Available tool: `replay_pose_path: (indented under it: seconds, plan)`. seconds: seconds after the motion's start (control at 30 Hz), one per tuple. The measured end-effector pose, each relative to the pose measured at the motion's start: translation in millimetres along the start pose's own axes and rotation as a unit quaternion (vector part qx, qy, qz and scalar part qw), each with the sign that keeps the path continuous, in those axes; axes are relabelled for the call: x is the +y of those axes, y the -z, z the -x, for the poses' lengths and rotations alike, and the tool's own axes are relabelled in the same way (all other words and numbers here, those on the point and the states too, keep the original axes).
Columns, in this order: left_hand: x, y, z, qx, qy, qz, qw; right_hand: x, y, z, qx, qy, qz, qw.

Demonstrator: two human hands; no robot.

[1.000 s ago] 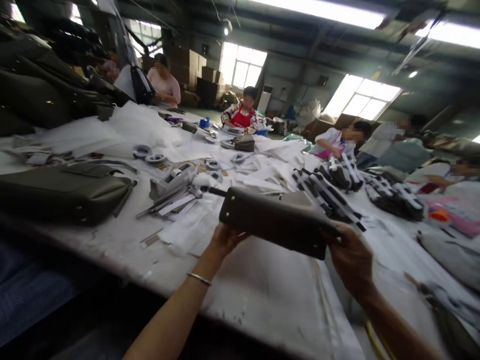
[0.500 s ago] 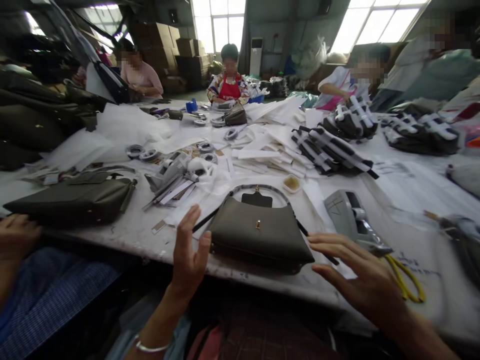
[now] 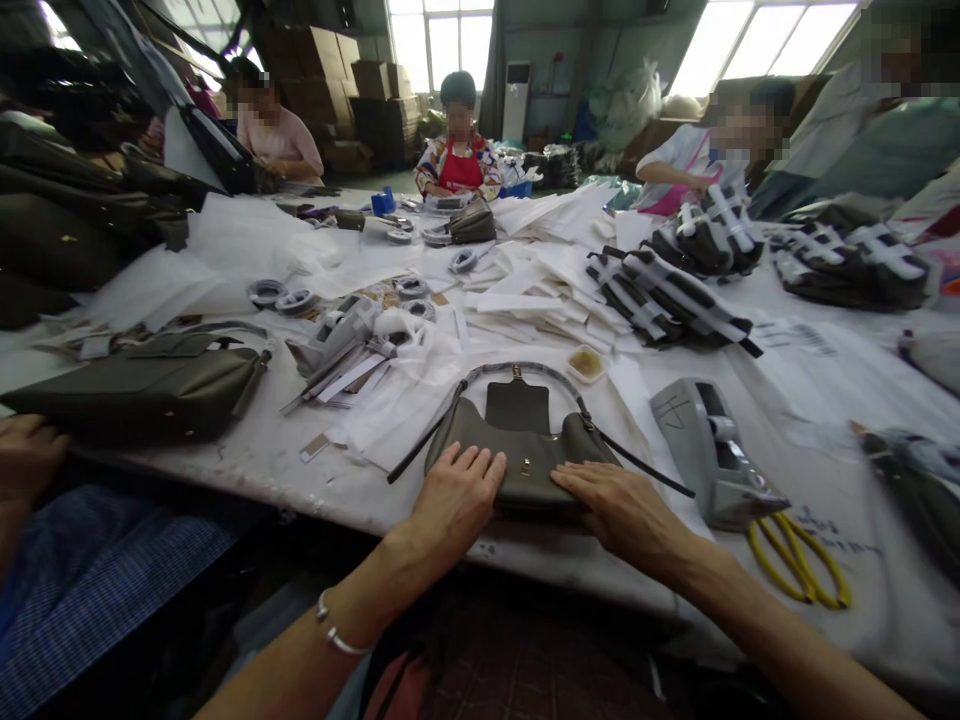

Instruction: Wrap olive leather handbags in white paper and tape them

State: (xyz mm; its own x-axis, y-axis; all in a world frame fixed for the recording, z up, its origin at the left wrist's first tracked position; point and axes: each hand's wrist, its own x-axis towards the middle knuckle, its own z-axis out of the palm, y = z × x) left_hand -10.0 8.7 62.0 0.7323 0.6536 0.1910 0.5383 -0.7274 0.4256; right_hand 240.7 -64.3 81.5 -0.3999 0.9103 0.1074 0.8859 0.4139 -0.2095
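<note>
A small olive-grey handbag [image 3: 525, 440] with a gold clasp and a curved handle lies flat near the table's front edge. My left hand [image 3: 457, 495] rests flat on the bag's left part, fingers stretched out. My right hand [image 3: 619, 510] lies flat on its right part, fingers pointing left toward the clasp. Neither hand grips anything. A thin dark strap [image 3: 645, 465] trails from the bag to the right.
A grey tape dispenser [image 3: 709, 450] and yellow-handled scissors [image 3: 799, 570] lie to the right. A larger olive bag [image 3: 142, 385] lies at left, near another person's hand [image 3: 26, 455]. Tape rolls, paper strips and wrapped dark bags [image 3: 667, 300] cover the table [image 3: 247, 465]; several people work at the far side.
One second ago both hands held the bag up in the air. It then lay on the table with my hands open beside it; now both hands press flat on it.
</note>
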Motion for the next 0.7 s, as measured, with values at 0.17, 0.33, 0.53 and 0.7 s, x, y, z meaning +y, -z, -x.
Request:
replay_pose_path:
  seconds: [0.17,0.33,0.53,0.7]
  plan:
    - [-5.4,-19.6,-2.0,0.006,-0.006,-0.039,0.999,-1.5,0.7,-15.3,-0.019,-0.002,0.013,1.0]
    - [-15.5,-51.2,17.1,0.084,-0.041,-0.19,0.977,7.8,-48.8,-14.1,0.033,0.049,0.072,0.996]
    - [-2.6,-51.7,23.1,0.07,-0.099,-0.193,0.974,17.2,-99.5,7.3,0.165,0.066,0.083,0.981]
    - [8.2,-58.8,17.6,0.023,-0.06,-0.129,0.99,16.2,-71.8,2.1,0.064,0.033,-0.065,0.995]
